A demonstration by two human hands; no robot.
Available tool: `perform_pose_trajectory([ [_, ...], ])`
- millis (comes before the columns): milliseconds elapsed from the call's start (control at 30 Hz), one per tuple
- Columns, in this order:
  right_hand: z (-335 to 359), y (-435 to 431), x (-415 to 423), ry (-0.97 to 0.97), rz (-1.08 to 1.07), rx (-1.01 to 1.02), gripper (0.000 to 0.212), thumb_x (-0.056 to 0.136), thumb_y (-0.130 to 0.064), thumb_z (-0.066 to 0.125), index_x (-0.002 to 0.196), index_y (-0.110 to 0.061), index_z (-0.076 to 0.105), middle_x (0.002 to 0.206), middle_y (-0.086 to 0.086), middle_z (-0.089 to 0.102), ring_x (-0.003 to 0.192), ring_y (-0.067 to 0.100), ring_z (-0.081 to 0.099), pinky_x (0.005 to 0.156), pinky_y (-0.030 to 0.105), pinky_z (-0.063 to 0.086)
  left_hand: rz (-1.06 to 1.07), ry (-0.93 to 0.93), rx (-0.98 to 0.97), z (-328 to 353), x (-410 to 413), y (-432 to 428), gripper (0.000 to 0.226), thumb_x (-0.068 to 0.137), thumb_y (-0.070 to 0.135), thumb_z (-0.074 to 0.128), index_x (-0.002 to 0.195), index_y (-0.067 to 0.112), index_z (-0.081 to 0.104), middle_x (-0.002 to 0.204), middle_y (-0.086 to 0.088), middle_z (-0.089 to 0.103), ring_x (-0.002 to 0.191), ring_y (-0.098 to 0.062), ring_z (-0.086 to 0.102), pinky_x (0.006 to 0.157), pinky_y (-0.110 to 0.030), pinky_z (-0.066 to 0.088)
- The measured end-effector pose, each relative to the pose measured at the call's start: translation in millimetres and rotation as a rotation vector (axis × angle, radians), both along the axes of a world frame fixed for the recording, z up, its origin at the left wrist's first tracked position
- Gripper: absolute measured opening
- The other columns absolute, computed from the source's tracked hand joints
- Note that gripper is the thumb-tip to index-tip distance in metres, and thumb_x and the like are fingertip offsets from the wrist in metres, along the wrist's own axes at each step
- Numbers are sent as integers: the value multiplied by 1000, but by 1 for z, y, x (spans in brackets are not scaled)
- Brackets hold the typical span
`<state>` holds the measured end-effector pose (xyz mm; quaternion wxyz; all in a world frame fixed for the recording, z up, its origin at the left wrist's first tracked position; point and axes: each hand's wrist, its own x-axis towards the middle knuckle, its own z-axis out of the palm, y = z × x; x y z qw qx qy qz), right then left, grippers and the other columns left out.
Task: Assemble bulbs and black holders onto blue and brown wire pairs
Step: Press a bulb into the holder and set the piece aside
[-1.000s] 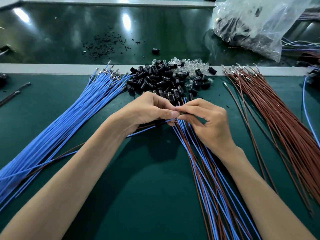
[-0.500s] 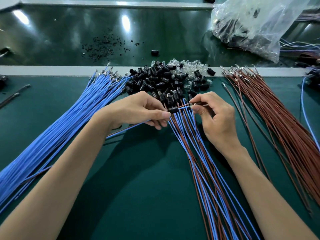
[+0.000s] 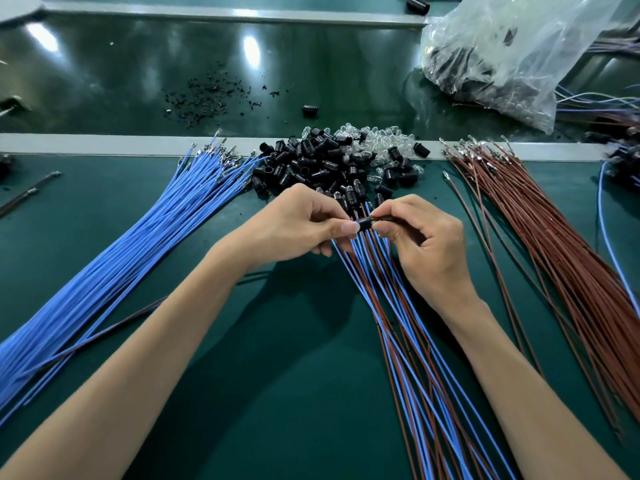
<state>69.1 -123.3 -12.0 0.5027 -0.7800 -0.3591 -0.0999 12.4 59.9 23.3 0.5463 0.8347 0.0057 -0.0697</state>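
Fingertips [image 3: 349,227] of the left hand [image 3: 301,225] are clamping one black holder [image 3: 364,224] just above the laid-out blue and brown wire pairs [image 3: 398,306], while the right hand [image 3: 427,245] is pinching its other end, seemingly bracing both sides so the parts press together squarely.

left hand [image 3: 298,225] + right hand [image 3: 424,244] pinch black holder [image 3: 364,224] | above paired wires [image 3: 398,306]

Green bench [image 3: 86,209], perhaps glossy conveyor [image 3: 138,74] behind
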Motion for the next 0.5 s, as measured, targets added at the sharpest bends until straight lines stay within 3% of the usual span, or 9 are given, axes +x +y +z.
perform_pose_trajectory([
  [133,3,-2,-2,190,78,105,18,79,-9,73,96,-11,70,89,-4,66,83,0,63,78,12,47,57,-43,-38,-8,0,-3,16,90,18,63,76,13,70,69,-3,71,50,-6,49,50,-12,40],
  [267,5,2,-7,356,236,138,45,72,-17,76,114,-23,62,98,1,68,85,8,68,81,17,51,85,-22,-111,-6,1,-2,20,84,32,66,71,17,71,62,2,68,51,-10,48,51,-14,40],
  [400,2,4,-6,236,179,40,23,77,-10,75,98,-20,70,88,-15,70,80,-2,66,75,14,49,-16,73,-90,-4,-1,-6,37,81,38,64,79,2,70,62,1,68,54,-9,56,53,-13,44],
  [500,0,2,-6,212,148,2,18,78,-9,74,91,-21,70,83,-16,69,77,-1,65,73,13,49,4,124,-91,-6,-2,-7,28,88,27,63,78,3,71,60,3,67,55,-7,55,54,-12,43],
])
